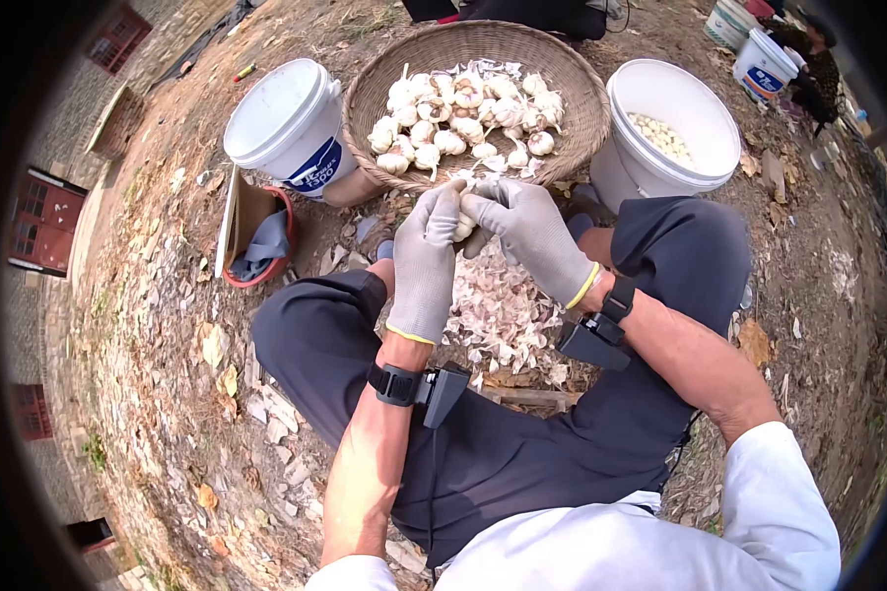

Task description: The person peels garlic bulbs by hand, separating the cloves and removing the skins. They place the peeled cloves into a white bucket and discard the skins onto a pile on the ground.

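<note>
Both my hands wear grey gloves with yellow cuffs and meet just in front of the basket's near rim. My left hand (429, 246) is closed around a garlic bulb (464, 228), which shows only in part between the gloves. My right hand (527, 231) grips the same bulb from the other side, its thumb and fingers pressed at the top. Beyond them a round woven basket (579, 98) holds many whole garlic bulbs (450, 143). Below my hands, a heap of papery garlic skins (500, 305) covers the ground between my legs.
A white bucket (611, 163) with peeled cloves (662, 138) stands right of the basket. Left of it is a lidded white bucket (291, 123). A reddish tub (288, 231) holds grey cloth. Another person (816, 69) sits at far right near more buckets (764, 64).
</note>
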`<state>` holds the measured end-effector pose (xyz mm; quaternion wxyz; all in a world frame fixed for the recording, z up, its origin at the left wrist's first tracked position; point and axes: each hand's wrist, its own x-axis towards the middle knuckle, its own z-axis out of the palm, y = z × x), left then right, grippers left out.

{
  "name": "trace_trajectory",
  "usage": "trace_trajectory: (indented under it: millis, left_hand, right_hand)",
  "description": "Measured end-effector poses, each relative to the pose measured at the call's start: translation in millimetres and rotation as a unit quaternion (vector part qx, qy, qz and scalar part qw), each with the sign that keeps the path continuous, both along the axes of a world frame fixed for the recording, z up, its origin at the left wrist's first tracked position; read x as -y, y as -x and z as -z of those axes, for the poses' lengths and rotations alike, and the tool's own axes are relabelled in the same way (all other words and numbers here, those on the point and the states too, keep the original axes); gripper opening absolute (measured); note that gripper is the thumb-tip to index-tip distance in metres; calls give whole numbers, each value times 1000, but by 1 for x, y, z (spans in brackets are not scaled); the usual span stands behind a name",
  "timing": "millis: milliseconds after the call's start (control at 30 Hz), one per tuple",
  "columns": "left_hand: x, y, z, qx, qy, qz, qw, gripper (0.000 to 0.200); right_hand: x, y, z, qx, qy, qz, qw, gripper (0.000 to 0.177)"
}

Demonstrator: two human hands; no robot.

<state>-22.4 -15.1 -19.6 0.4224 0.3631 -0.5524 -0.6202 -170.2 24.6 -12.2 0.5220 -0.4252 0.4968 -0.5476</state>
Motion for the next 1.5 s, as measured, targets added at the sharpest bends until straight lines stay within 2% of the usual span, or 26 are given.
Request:
trace_trajectory:
  millis: [100,233,367,433,567,700,767,900,933,1000,1033,1067,1133,1300,1367,1433,1500]
  left_hand:
    - [2,0,6,-29,-30,-5,999,47]
    - [0,2,6,-23,-26,-20,999,50]
    - [-9,10,0,5,5,-58,998,49]
    - [-14,13,-2,38,16,-77,996,49]
    - [-21,22,-2,97,58,-145,983,47]
    - [-24,19,-8,164,59,-131,976,45]
    - [-28,25,-3,177,129,-177,960,43]
    - [-27,20,-9,222,100,-135,961,45]
    - [-26,19,-4,221,102,-134,961,45]
    - [-25,19,9,230,225,-147,935,44]
    - [-27,20,-1,229,227,-147,935,44]
    - [-32,21,-13,219,167,-124,953,42]
    - [-29,19,-23,217,71,-70,971,39]
    - [-10,9,7,131,44,-33,990,42]
    - [-5,5,14,55,-9,-5,998,44]
    - [-3,3,10,75,19,11,997,48]
    - [-5,-1,4,93,-45,48,993,50]
  right_hand:
    - [-1,-2,-1,-77,30,14,997,26]
    - [-5,-3,-12,-68,14,25,997,24]
    - [-5,-8,-8,-83,39,36,995,26]
    - [-3,-9,-2,-158,51,50,985,30]
    - [-3,-11,-1,-190,32,65,979,31]
    - [4,-11,6,-157,36,73,984,31]
    - [5,-12,8,-147,33,81,985,32]
    - [6,-11,9,-145,14,86,986,32]
    - [10,-10,17,-164,47,102,980,32]
    - [11,-8,19,-183,81,120,972,32]
    - [6,-7,10,-111,1,90,990,33]
    - [3,-4,1,-37,-77,60,995,33]
    - [2,1,-3,-18,-89,47,995,34]
    - [-1,10,-4,71,-113,29,991,33]
    - [-4,14,-5,92,-113,11,989,31]
    - [-4,17,-1,72,-118,-24,990,33]
    - [-5,16,0,83,-117,-16,989,33]
